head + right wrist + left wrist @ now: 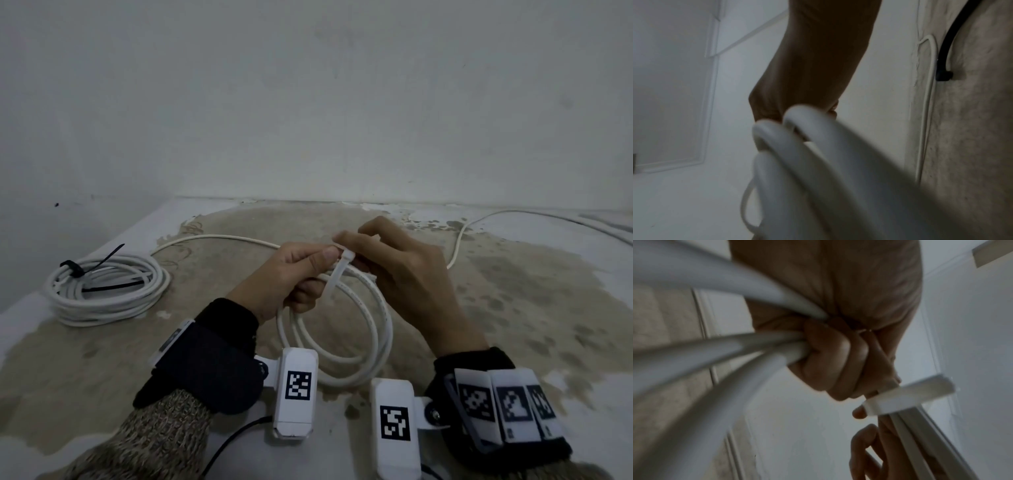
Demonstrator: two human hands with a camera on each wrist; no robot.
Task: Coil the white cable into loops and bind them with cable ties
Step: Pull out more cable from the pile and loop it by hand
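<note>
Hands at centre: left hand [291,274] fingers grip white cable [342,342] loops, right hand [394,267] fingers pinch white cable tie [337,270]; cable's print unreadable.

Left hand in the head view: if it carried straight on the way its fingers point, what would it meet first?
The left hand points rightward, straight at the right hand, which is already at the white cable tie between them. So it would meet that tie's head and then the right hand's fingertips almost at once; depth there is unclear.
</note>
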